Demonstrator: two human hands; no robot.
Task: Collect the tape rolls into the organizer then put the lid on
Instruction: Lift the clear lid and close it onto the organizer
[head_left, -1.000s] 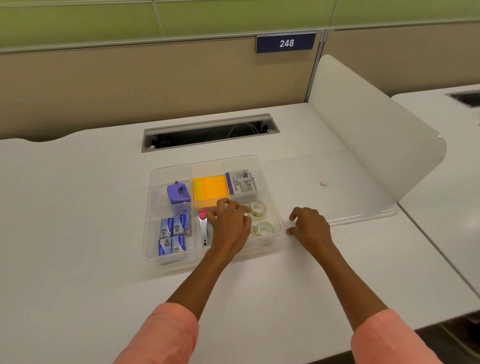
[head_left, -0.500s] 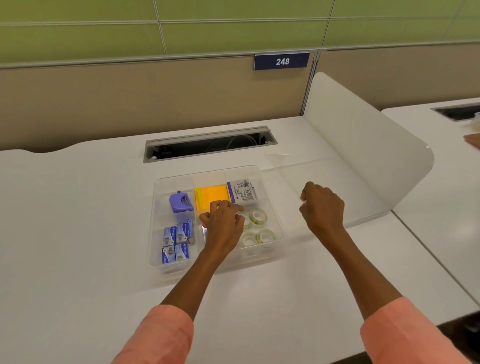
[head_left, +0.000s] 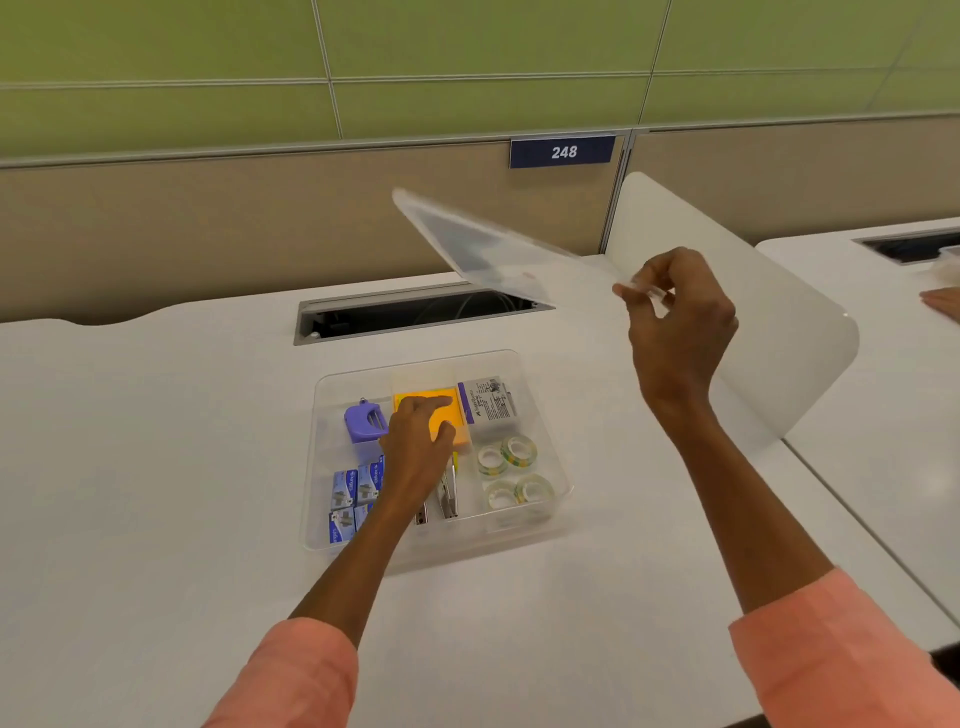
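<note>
A clear plastic organizer (head_left: 540, 525) stands on the white desk in front of me. Several clear tape rolls (head_left: 511, 473) lie in its right front compartment. My right hand (head_left: 675, 322) is shut on one corner of the clear lid (head_left: 483, 249) and holds it tilted in the air, above and behind the organizer. My left hand (head_left: 418, 441) hovers over the organizer's middle with fingers spread above the orange sticky notes (head_left: 460, 431); it holds nothing.
The organizer also holds a purple sharpener (head_left: 363, 423), blue staple boxes (head_left: 353, 493), a stapler (head_left: 447, 499) and a labelled packet (head_left: 488, 402). A cable slot (head_left: 415, 312) lies behind it. A white curved divider (head_left: 753, 322) stands at the right; another person's hand (head_left: 943, 301) rests beyond it.
My right hand took the lid off the desk at the right and raised it, tilted, above the organizer. My left hand moved from the tape compartment toward the sticky notes and opened.
</note>
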